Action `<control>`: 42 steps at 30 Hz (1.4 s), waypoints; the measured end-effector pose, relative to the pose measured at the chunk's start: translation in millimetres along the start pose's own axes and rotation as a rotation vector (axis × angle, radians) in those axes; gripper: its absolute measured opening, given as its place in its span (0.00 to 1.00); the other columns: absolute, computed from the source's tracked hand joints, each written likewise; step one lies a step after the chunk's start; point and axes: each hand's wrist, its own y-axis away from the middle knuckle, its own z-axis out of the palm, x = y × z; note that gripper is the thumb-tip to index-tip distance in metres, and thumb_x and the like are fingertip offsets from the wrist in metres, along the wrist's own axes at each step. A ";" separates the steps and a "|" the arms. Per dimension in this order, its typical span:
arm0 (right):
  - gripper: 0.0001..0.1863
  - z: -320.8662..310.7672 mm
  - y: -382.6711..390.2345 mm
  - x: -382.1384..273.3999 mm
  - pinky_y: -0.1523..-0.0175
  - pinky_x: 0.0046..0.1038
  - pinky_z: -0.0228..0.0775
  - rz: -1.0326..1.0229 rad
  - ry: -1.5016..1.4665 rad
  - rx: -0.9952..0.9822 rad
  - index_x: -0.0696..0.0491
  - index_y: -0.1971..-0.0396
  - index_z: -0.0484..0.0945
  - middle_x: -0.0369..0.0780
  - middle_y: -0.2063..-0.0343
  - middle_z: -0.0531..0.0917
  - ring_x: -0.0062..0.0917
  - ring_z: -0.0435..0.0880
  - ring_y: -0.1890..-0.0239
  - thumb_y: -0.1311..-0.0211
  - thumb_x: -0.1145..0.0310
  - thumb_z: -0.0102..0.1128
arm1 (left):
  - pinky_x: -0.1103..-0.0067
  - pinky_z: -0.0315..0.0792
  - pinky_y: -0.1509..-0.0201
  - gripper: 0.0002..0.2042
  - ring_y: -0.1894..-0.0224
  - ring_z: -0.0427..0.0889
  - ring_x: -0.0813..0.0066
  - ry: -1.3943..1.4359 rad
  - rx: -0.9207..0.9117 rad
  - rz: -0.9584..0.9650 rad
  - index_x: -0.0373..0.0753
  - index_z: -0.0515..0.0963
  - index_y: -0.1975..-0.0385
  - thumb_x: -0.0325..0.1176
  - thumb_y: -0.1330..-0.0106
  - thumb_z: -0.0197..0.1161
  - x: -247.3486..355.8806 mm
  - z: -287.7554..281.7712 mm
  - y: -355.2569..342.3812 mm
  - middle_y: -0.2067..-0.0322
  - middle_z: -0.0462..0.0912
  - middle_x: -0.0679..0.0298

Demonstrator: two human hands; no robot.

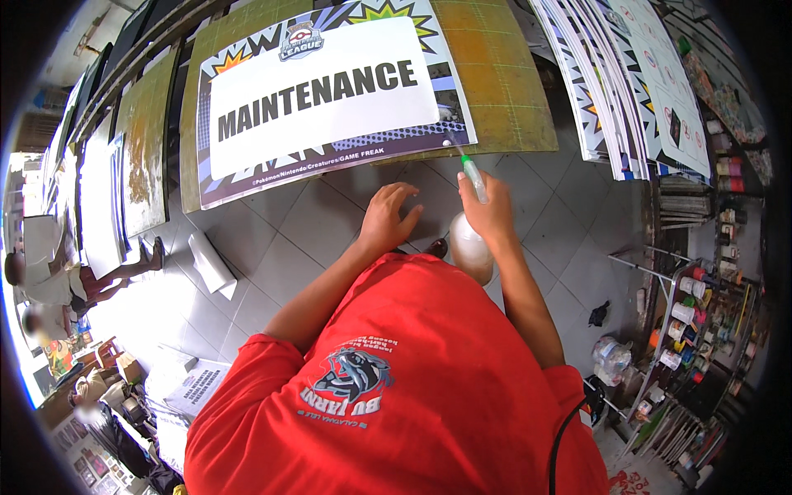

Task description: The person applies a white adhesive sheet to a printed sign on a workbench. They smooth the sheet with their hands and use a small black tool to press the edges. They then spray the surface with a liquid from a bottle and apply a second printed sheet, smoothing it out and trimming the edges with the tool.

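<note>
In my right hand [490,211] is a spray bottle with a green nozzle and a cloudy, pale body [472,252]. My fingers are wrapped round its upper part, and the nozzle points at the near edge of a printed sign [330,95]. The sign has a white panel with large black lettering and a purple comic-style border. It lies on a worn, yellowish-brown board [495,74]. A small white spot shows on the sign by the nozzle. My left hand [390,216] hovers just off the board's near edge, fingers apart and slightly bent, with nothing in it.
Similar printed sheets [594,91] lie stacked at the far right. More boards [144,140] stand to the left. A white sheet [212,262] lies on the grey tiled floor. A metal rack of paint pots [681,318] is at right. People [58,280] are at far left.
</note>
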 end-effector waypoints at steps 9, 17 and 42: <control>0.18 5.3 -6.6 -0.7 0.69 0.43 0.68 -0.091 0.048 0.025 0.57 0.74 0.76 0.51 0.80 0.79 0.50 0.80 0.74 0.33 0.58 0.56 | 0.65 0.73 0.47 0.12 0.53 0.79 0.52 -0.014 0.072 0.046 0.35 0.78 0.61 0.30 0.42 0.66 2.0 -1.4 1.5 0.59 0.82 0.54; 0.16 3.1 -14.2 -15.6 0.70 0.37 0.65 -0.106 -0.009 0.029 0.58 0.72 0.75 0.48 0.82 0.75 0.38 0.73 0.79 0.31 0.60 0.56 | 0.65 0.72 0.46 0.11 0.53 0.79 0.52 -0.013 0.072 0.000 0.34 0.79 0.61 0.30 0.42 0.66 -4.8 -2.6 6.1 0.58 0.82 0.54; 0.20 -0.1 -86.9 -44.5 0.65 0.33 0.70 -0.011 -0.023 0.085 0.60 0.69 0.81 0.44 0.79 0.82 0.32 0.82 0.73 0.32 0.55 0.56 | 0.67 0.74 0.52 0.10 0.58 0.81 0.55 0.008 0.068 -0.135 0.36 0.80 0.60 0.33 0.39 0.64 -45.3 -37.0 10.3 0.63 0.82 0.56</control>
